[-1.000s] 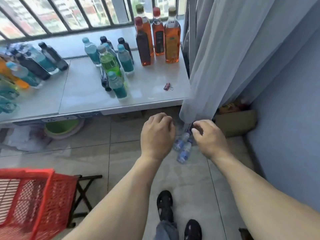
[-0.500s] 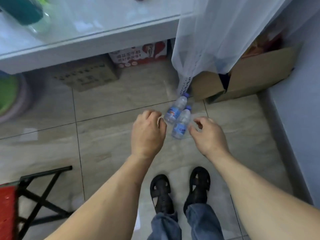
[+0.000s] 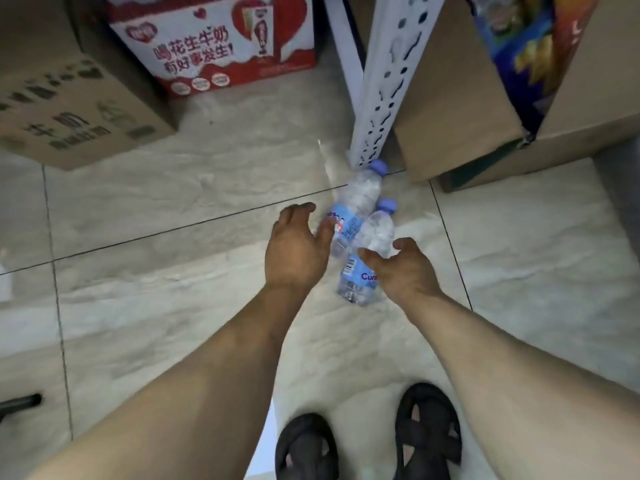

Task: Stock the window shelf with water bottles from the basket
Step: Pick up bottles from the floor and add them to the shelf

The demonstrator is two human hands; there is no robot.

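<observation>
Two water bottles (image 3: 360, 233) lie touching on the floor tiles (image 3: 173, 271), caps pointing far. Your left hand (image 3: 294, 251) and right hand (image 3: 403, 268) flank them, fingers apart, gripping nothing.

Tiled floor (image 3: 180, 216): two water bottles (image 3: 360, 199) lying; cardboard boxes (image 3: 79, 109), red carton (image 3: 221, 46) standing.

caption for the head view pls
Both hands, left and right, reach for two water bottles on the tiled floor.

Soft daylight, slight motion blur, wide-angle bending at edges.
</observation>
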